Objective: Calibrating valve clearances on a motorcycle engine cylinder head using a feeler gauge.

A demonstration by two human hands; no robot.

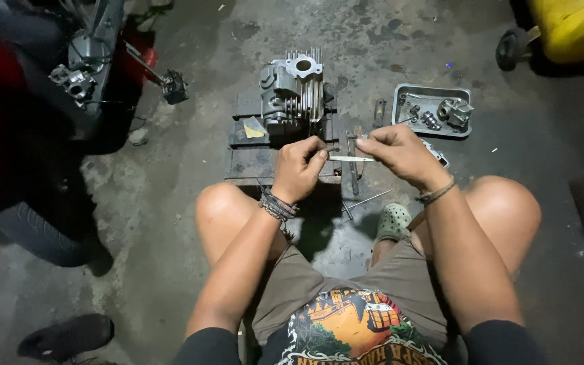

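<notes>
A thin pale metal strip (350, 159), like a feeler blade, is held level between both hands above a low wooden block (245, 162). My left hand (299, 167) pinches its left end with fingertips closed. My right hand (400, 154) pinches the right end. Just beyond the hands, a finned grey engine cylinder head (293, 91) stands on the block. Long metal tools (353, 177) lie on the block under the strip.
A grey metal tray (434, 128) holding small engine parts sits at the right. A motorcycle (69, 74) and its tyre (35, 233) stand at the left. A yellow container (572, 27) is top right, a black shoe (69, 336) bottom left. I squat, knees spread, on the concrete floor.
</notes>
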